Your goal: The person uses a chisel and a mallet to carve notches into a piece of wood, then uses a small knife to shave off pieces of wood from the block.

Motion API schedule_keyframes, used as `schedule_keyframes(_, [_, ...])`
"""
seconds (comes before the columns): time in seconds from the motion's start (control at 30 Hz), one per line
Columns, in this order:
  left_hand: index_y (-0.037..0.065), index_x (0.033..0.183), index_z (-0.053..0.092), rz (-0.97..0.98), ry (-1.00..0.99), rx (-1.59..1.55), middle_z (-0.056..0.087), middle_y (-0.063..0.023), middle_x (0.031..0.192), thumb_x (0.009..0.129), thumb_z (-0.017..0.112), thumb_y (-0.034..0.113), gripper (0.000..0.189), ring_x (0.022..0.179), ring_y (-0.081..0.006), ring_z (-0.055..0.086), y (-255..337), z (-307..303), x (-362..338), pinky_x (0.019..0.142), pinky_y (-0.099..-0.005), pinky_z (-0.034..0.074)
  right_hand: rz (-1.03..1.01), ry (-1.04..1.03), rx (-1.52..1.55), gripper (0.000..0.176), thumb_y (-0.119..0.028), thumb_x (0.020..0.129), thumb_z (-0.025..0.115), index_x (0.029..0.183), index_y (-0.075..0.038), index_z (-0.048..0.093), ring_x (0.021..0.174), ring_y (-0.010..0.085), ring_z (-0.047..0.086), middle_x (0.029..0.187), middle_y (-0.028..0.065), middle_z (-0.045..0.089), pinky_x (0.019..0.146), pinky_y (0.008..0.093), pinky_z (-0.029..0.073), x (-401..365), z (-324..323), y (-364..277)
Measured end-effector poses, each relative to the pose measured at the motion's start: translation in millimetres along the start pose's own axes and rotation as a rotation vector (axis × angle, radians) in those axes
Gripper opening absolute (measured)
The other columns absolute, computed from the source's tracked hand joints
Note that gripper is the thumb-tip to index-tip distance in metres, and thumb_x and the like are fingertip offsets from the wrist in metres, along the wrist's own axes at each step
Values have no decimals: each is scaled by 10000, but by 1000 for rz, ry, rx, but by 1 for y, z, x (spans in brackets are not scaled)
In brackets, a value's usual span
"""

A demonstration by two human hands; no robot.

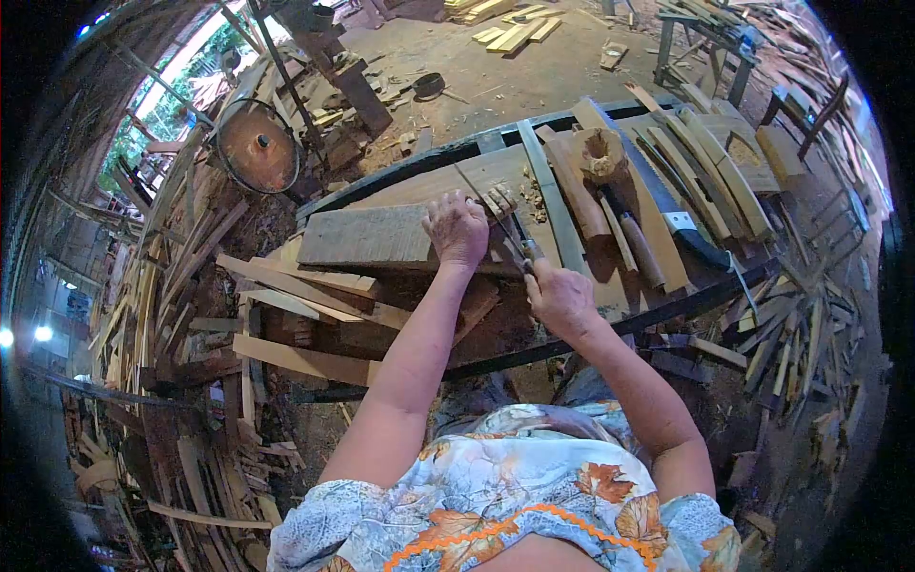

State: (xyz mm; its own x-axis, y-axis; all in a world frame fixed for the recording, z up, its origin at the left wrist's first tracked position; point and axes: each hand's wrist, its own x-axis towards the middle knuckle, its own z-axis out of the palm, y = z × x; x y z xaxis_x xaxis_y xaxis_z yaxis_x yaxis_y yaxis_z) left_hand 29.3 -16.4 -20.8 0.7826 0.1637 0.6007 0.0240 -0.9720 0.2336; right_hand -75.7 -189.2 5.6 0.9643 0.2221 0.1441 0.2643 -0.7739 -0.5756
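Observation:
My right hand is closed around the light wooden handle of a long, thin-bladed knife. Its narrow blade points away and to the left, passing close by my left fingers. My left hand is closed, knuckles up, over the right end of a thick grey wooden block; what its fingers grip is hidden. Just right of those fingers, a small carved piece of pale wood lies beside the blade. Wood chips are scattered on the bench board beyond it.
On the bench's right lie a hollowed round log, a handsaw with a black handle, and long wooden strips. Loose planks stick out at the left. A rusty disc stands behind, and scrap wood heaps up at right.

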Motion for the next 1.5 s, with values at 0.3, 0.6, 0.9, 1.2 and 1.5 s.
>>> schedule_keyframes(0.3, [77, 909, 582, -58, -117, -3, 583, -120, 956, 823, 471, 241, 216, 949, -312, 515, 6, -8, 2, 825, -482, 379, 16, -88, 0, 175, -216, 875, 518, 932, -53, 540, 643, 380, 625, 652, 195, 607, 585, 478, 487, -62, -26, 13])
schedule_keyframes(0.6, [88, 931, 591, -21, -129, 23, 588, -112, 979, 819, 464, 238, 226, 959, -314, 523, 4, -8, 4, 836, -477, 383, -18, -56, -77, 156, -106, 836, 465, 930, -29, 562, 804, 347, 649, 815, 200, 650, 670, 425, 519, 58, 19, -10])
schedule_keyframes(0.9, [79, 878, 561, -32, -79, 4, 581, -117, 934, 808, 474, 236, 192, 934, -304, 523, 3, -4, 3, 804, -471, 389, 4, -51, -8, 184, -223, 879, 497, 950, -60, 544, 652, 369, 630, 695, 186, 629, 586, 479, 493, -53, -12, 15])
schedule_keyframes(1.2, [82, 891, 565, -22, -101, 18, 583, -112, 936, 810, 472, 242, 202, 932, -308, 528, 4, -6, 4, 812, -474, 388, -79, 62, -60, 128, -163, 823, 533, 844, -40, 562, 697, 341, 644, 742, 163, 644, 618, 429, 517, 56, 28, -2])
schedule_keyframes(1.5, [77, 903, 570, -22, -64, 27, 585, -117, 937, 814, 472, 249, 217, 939, -313, 527, 3, -2, 1, 812, -482, 387, 6, -30, -20, 158, -184, 867, 499, 836, -41, 558, 653, 373, 629, 678, 198, 619, 595, 475, 494, -54, -11, 14])
